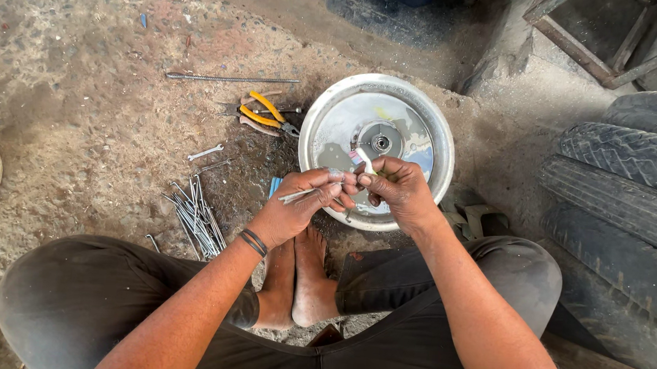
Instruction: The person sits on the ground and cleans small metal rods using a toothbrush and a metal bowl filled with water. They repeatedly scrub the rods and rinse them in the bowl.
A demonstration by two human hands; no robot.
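Both hands meet over the shiny round metal wheel rim on the dirt floor, left hand pinching a thin stiff steel spoke, light, likely slippery, right hand clamped on its tip.

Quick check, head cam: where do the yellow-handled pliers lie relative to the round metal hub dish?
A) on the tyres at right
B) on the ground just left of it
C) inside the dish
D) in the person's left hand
B: the yellow-handled pliers lie on the dirt ground beside the left rim of the metal hub dish; the left hand holds only thin metal pieces.
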